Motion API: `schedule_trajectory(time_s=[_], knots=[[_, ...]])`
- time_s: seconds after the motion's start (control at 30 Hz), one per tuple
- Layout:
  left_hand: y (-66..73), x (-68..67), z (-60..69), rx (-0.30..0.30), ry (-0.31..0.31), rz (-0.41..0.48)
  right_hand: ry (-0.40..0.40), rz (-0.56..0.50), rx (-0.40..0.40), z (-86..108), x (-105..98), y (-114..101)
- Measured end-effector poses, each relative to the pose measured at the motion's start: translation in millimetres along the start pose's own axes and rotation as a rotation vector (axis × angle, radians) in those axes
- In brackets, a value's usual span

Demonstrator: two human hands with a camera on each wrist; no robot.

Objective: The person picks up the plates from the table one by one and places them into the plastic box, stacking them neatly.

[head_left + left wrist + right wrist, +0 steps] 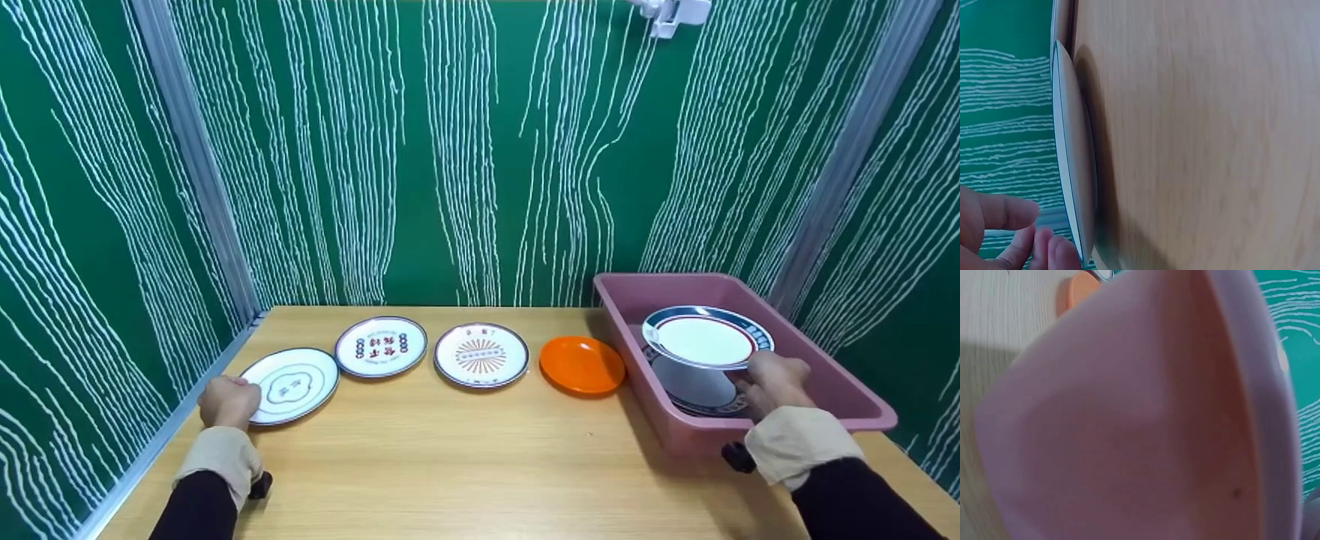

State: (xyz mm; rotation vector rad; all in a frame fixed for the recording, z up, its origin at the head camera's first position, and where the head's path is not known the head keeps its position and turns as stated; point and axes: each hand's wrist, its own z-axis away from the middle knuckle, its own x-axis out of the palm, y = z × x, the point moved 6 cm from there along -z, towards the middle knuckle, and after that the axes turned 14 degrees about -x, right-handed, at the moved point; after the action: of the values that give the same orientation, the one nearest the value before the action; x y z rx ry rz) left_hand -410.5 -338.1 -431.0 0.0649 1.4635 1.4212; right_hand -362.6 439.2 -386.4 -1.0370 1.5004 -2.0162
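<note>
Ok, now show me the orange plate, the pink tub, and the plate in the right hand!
Orange plate [582, 365]: head view, middle of its face.
Pink tub [694, 437]: head view, front outer wall.
Plate [699, 341] in the right hand [776, 381]: head view, its white middle.

Walls [411, 165]: green, streaked with white lines
Grey posts [189, 142]: seen upper left, upper right
Wooden table [450, 465]: spread across bottom
</note>
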Motion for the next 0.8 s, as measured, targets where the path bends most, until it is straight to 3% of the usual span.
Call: schedule_trajectory(time_s=[0.17, 0.5, 0.63, 0.8], knots=[[-3.8, -5.7, -4.6, 0.005, 0.023, -0.149, 0.006, 0.084, -0.034, -4.1, -7, 0], [-13.9, -6.8, -11.0, 0.009, -0.061, -0.191, 0.003, 0.177, -0.063, -9.6, -9, 2], [-16.0, -3.8, -14.5, -0.044, -0.099, -0.129, -0.013, 0.202, -0.044, -10.2, -8, 5], [-20.5, -1.5, -18.5, -0.097, -0.146, 0.019, -0.043, 0.166, -0.034, -8.9, -6, 7]])
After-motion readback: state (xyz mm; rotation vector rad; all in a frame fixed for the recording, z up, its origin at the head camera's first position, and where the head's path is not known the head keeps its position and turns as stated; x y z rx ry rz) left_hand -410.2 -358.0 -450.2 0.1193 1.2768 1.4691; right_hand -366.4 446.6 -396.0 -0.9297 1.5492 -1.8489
